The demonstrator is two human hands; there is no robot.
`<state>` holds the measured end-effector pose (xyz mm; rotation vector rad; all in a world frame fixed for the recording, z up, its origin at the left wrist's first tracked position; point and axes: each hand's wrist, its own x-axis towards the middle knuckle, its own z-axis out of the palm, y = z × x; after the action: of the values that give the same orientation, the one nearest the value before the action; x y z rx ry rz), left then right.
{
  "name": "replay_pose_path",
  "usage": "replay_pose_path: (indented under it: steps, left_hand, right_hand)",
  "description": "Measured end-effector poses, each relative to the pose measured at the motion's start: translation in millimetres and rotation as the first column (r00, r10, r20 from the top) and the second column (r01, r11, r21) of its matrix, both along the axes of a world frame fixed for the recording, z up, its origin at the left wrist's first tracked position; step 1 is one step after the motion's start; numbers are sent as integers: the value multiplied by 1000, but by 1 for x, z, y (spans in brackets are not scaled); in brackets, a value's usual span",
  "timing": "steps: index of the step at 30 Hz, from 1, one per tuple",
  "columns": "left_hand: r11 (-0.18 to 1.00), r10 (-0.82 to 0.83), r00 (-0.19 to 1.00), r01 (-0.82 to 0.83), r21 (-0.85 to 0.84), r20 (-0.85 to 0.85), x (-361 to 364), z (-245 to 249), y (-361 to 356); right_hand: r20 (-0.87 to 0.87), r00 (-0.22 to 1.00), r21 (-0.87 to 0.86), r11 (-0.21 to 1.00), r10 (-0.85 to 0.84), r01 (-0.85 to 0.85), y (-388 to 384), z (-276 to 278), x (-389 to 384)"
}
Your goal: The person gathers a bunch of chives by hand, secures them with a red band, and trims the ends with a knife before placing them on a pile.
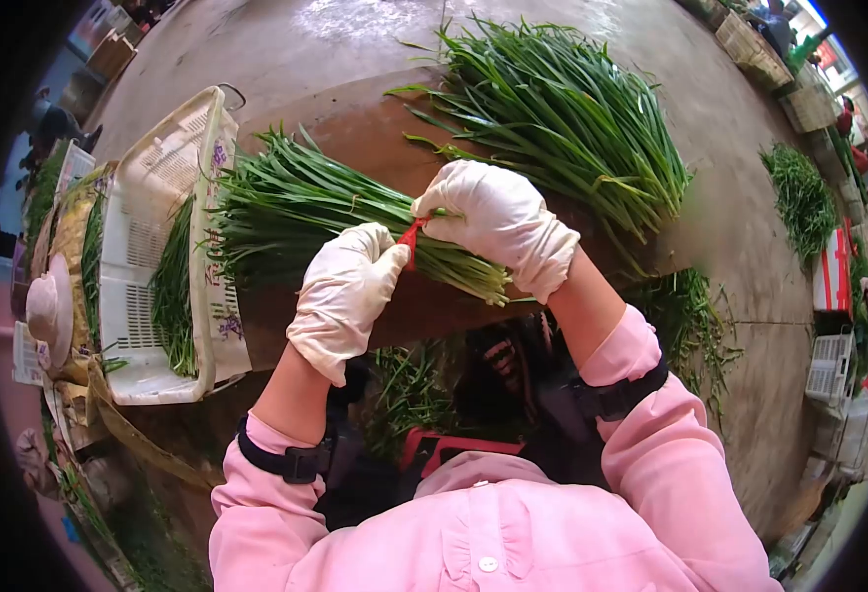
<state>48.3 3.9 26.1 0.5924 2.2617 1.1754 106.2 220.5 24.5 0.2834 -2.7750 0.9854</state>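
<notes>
A bunch of green chives (305, 192) lies across a brown board in front of me, leaves toward the left and cut stem ends toward the right. Around its stems runs a red tie (412, 237). My left hand (347, 291), in a white glove, is closed at the near side of the bunch, thumb and fingers pinching the red tie. Over the top of the stems my gloved right hand (498, 222) is closed at the tie's other end; its fingertips are partly hidden. A larger loose pile of chives (562, 123) rests beyond my right hand.
Left of the board (355, 113) stands a white plastic crate (138, 266) with chives (174, 296) inside. Loose leaves (414, 385) lie below the board near my legs. More greens (799, 197), a red and white box (833, 271) and crates (829, 365) are at the right.
</notes>
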Motion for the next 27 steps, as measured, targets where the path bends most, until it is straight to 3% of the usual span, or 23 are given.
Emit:
replay_pose_path:
  steps: [4,8,11,12,15,16,18,19,20,21,22,24,25,26,27]
  left_hand:
    - [999,-36,991,33,-28,-125,3,5,1]
    - [998,-66,977,67,-5,-204,-2,0,-1]
    - [999,-26,902,43,29,-431,-4,9,6]
    - [999,-27,900,44,30,-434,-7,8,9]
    - [976,-95,645,211,57,-758,-26,8,21]
    - [974,-100,600,220,44,-794,-30,7,26]
    - [956,-83,548,280,89,-832,-40,5,37]
    - [936,-72,644,308,172,-762,-45,-7,40]
    - [959,-146,534,283,14,-833,-51,-5,33]
    - [968,-39,634,215,127,-772,-59,-7,29]
    - [964,68,718,131,230,-693,-66,-8,24]
    - [978,140,838,-35,204,-527,-63,37,3]
    - [955,214,881,-97,281,-422,-63,43,-8]
    - [922,281,909,-167,349,-307,-63,45,-18]
    - [932,273,934,-198,303,-231,-64,45,-29]
  right_hand:
    - [-91,995,19,999,-48,50,0,-1,3]
    - [-31,999,-28,999,-45,44,1,0,3]
    - [42,995,-67,993,-91,93,-2,4,4]
    - [73,990,-92,988,-119,125,-5,6,5]
    - [143,966,-120,965,-214,231,-23,17,13]
    - [35,971,-32,971,-235,236,-34,13,15]
    - [-1,981,-90,977,-192,191,-63,12,21]
    - [-40,982,-73,981,-185,182,-74,-1,25]
    - [-78,981,-58,983,-177,173,-81,-3,25]
    - [101,985,18,990,-138,136,-76,0,28]
    - [105,987,51,992,-118,113,-70,-2,25]
    - [63,994,24,996,-91,89,-53,15,28]
    - [-53,994,-4,995,-98,98,-45,16,30]
    - [50,990,-85,987,-130,134,-39,20,31]
    - [137,972,-166,963,-189,211,-36,31,33]
